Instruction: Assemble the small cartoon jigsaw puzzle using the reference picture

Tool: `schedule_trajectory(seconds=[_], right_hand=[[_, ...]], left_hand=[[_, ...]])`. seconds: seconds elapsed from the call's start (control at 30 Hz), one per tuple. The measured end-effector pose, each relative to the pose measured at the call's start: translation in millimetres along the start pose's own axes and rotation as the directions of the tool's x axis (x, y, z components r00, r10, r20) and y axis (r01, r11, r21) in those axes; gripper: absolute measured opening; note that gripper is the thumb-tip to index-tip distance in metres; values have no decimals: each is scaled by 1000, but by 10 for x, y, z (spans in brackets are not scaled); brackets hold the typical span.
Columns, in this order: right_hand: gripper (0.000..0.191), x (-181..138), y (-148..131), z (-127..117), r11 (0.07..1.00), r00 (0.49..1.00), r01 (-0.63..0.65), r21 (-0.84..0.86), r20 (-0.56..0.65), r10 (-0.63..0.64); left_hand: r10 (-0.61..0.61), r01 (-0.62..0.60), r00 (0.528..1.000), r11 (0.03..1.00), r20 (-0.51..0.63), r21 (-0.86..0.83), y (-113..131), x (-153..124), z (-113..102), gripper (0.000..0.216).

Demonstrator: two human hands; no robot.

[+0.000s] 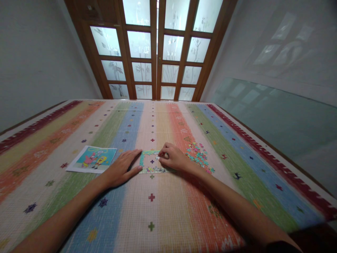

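A partly built jigsaw frame point(150, 163) lies on a striped rug point(158, 211), its border joined and its middle bare. My left hand point(121, 168) rests flat and open on the rug, fingertips touching the frame's left edge. My right hand point(172, 158) is curled over the frame's right side, fingers pinched on a small puzzle piece point(158, 157) held against the inside of the frame. A heap of loose puzzle pieces point(198, 156) lies just right of that hand.
A cartoon reference picture point(92, 159) lies on the rug left of my left hand. Wooden doors with frosted glass panes point(155, 52) stand beyond the rug's far edge. A glass sheet point(276, 119) leans along the right wall.
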State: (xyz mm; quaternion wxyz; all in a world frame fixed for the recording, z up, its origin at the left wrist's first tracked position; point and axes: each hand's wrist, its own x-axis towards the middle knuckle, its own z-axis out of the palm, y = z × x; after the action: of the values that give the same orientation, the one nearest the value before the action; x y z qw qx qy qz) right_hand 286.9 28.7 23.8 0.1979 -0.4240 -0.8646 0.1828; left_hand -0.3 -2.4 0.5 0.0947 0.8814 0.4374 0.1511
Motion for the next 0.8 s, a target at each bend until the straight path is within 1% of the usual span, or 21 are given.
schedule_trajectory(seconds=[0.2,0.4,0.8], right_hand=[[13,76,20,69,1000,1000,11,-13,-28,-12],[13,70,35,88,999,999,30,-43,-44,-31],[13,51,-6,98,971,995,95,-220,-13,-101]], left_hand=[[-4,4,1000,1000,8,-19,16,4,-16,67],[-9,9,1000,1000,9,-19,25,7,-19,68],[-10,10,1000,1000,4,-12,10,4,-6,68]])
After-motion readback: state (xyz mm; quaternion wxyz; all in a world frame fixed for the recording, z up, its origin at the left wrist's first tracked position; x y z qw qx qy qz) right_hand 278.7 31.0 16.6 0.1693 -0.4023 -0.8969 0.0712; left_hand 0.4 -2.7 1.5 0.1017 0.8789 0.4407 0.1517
